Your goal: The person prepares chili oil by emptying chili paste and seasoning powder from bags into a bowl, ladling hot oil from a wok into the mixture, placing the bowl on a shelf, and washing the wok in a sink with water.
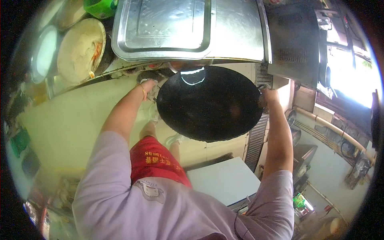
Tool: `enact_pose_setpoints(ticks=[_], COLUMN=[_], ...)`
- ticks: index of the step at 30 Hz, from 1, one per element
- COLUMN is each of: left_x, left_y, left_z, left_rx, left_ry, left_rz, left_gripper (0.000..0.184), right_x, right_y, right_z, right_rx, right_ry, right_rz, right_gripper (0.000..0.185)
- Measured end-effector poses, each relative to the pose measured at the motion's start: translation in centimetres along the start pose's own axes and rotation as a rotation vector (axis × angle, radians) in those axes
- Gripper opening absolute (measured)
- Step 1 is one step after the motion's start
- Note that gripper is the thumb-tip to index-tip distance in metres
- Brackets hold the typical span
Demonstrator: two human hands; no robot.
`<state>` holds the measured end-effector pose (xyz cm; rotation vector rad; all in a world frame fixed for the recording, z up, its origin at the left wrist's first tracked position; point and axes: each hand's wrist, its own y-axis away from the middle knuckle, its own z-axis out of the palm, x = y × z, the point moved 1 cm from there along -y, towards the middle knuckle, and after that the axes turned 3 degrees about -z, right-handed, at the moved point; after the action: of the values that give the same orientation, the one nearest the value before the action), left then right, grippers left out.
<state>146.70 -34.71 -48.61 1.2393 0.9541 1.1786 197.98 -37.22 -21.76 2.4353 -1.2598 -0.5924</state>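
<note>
A large black wok (208, 106) hangs in front of my body above the tiled floor, a bright patch of light or liquid near its far edge. My left hand (149, 85) is closed at its left side, with a greyish cloth (153, 94) showing under the fingers. On the opposite side my right hand (271, 96) grips the wok's right edge; what looks like another cloth is bunched there. The wok's handles are mostly hidden by the hands. Both arms are stretched forward.
A steel counter holds a metal tray (164, 52) just beyond the wok. Back left stands a pale round tub (80, 50) with a white bowl (44, 54) beside it. A floor drain grate (256, 138) runs at right, near a white-topped surface (224, 180). Pipes (332, 132) line the right wall.
</note>
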Motion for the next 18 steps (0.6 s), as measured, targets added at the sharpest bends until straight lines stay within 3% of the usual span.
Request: enact_pose_setpoints(ticks=[4, 6, 9, 13, 16, 18], left_x=[0.4, -0.4, -0.9, 0.1, 1.7, 0.7], left_y=[3.1, -0.8, -3.9, 0.2, 6.7, 2.4], left_z=[1.0, 0.2, -0.2, 0.5, 1.7, 0.7], left_rx=[-0.032, -0.051, -0.026, -0.052, 0.013, -0.039], left_ry=[0.044, 0.026, -0.007, 0.04, 0.027, 0.086], left_rz=[0.016, 0.017, -0.007, 0.003, 0.061, 0.033], left_gripper=[0.022, 0.026, 0.031, 0.045, 0.041, 0.039], right_x=[-1.5, 1.4, -0.7, 2.7, -0.8, -1.6], right_y=[1.0, -2.8, -1.2, -5.7, -2.0, -1.1], right_z=[-0.8, -0.2, -1.0, -0.4, -1.4, -1.4], right_rx=[-0.007, 0.003, 0.065, 0.042, 0.043, 0.039], right_ry=[0.032, 0.064, 0.191, 0.189, 0.2, 0.118], right_rz=[-0.025, -0.026, -0.013, -0.077, -0.093, -0.112], right_gripper=[0.04, 0.039, 0.04, 0.044, 0.046, 0.046])
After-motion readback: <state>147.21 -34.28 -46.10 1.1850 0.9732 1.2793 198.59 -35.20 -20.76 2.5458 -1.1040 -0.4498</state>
